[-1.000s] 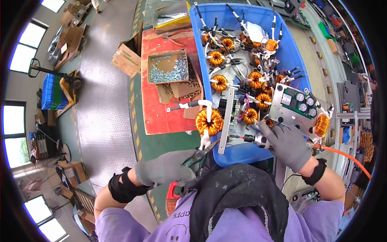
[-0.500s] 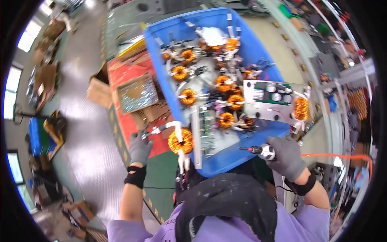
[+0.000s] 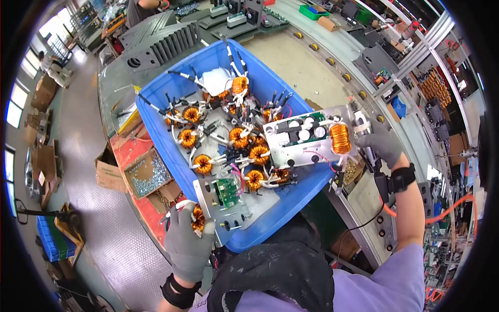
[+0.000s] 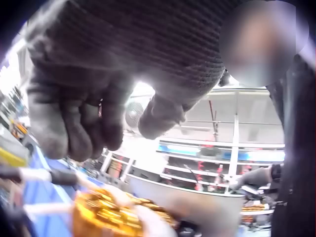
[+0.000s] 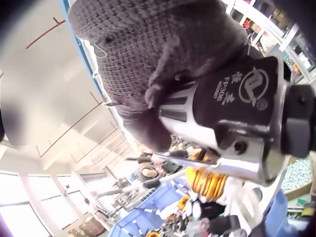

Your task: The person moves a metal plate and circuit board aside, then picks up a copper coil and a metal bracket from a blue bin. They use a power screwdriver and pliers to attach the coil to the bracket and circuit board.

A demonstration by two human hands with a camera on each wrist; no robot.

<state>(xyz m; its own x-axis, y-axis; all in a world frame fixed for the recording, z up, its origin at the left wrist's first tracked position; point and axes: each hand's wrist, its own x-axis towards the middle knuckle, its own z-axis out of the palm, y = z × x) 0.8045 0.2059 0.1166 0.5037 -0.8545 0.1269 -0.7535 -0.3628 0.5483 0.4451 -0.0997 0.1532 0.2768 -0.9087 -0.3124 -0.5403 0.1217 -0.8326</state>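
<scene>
1. The left hand (image 3: 188, 244), gloved, is nearest the body. Its fingers are curled round an orange near coil (image 3: 198, 218) at the near-left corner of the near plate (image 3: 236, 213). The left wrist view confirms that the fingers wrap over the winding.
2. The near plate rests on the near rim of the blue bin (image 3: 283, 210). It carries 1 small green board (image 3: 225, 188). A box of screws (image 3: 139, 158) stands just beside the bin on the left.
3. Inside the bin lie many loose coils (image 3: 236, 138) with black and white leads, piled and touching one another.
4. The far plate (image 3: 312, 155) lies across the right rim of the bin. It carries a board with round capacitors (image 3: 304, 127) and the far coil (image 3: 340, 138) at its right end.
5. The right hand (image 3: 383, 144), gloved, is just beside the far coil. Its fingers are clamped round the air screwdriver (image 5: 237, 113), which trails an orange hose (image 3: 442, 210).
6. A roller conveyor (image 3: 312, 67) runs beyond the bin.

Status, as a judgement: 2 plates carry boards and coils. The pile of loose coils suggests that much of the work remains. Whether the fasteners are seated cannot be determined.
</scene>
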